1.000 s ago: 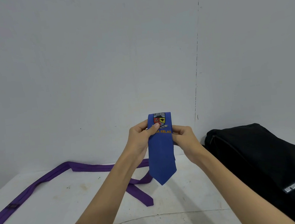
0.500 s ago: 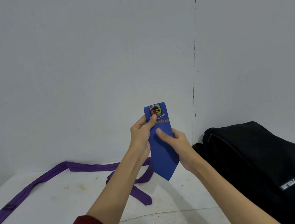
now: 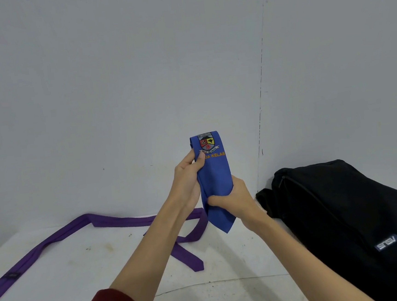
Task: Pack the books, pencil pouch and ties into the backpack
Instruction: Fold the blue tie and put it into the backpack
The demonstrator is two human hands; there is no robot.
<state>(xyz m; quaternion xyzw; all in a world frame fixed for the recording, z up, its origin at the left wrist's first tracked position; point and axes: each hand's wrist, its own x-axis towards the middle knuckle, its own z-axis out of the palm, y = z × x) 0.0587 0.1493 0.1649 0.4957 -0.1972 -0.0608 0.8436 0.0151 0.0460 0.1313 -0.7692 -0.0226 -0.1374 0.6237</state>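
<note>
Partly hidden blue tie (image 3: 215, 173), pinched in left hand (image 3: 187, 182), wrapped by right hand (image 3: 233, 199).

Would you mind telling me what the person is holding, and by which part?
The folded blue tie: the left hand pinches its upper edge beside the crest, the right hand grips its lower part.

The folded blue cloth tie with a crest (image 3: 215, 173) is held up above the white table (image 3: 83, 268). Left of it on the table lies the long purple ribbon tie (image 3: 117, 223); right of it, against the wall, the black fabric backpack (image 3: 356, 213).
</note>
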